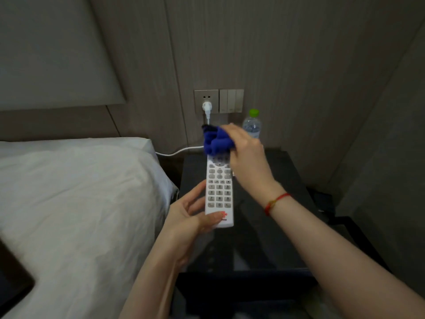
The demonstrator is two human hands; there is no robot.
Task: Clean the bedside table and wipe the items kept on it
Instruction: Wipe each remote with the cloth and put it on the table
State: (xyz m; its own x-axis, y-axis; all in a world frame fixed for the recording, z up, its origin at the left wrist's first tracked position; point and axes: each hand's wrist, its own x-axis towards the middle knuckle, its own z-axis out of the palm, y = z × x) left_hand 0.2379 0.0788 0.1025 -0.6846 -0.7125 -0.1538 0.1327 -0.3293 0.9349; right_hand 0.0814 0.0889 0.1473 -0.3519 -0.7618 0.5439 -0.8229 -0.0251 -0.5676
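Blue cloth [217, 141] bunched in the right hand [247, 155], fingers curled round it, pressed on the top end of the white remote [219, 192]. Left hand [190, 217] has its grip on the remote's lower end: thumb over the front near the red logo, fingers along the left edge & behind. Remote is held up above the dark counter [276, 180], keys facing up, long axis pointing toward the wall. Red string bracelet [276, 202] on the right wrist. Water bottle [252, 124] w/ green cap stands upright at the back of the counter, just right of the cloth. White plug [207, 107] sits in the wall socket, its cable running down & left behind the bed [80, 192]. Switch panel [231, 100] next to the socket
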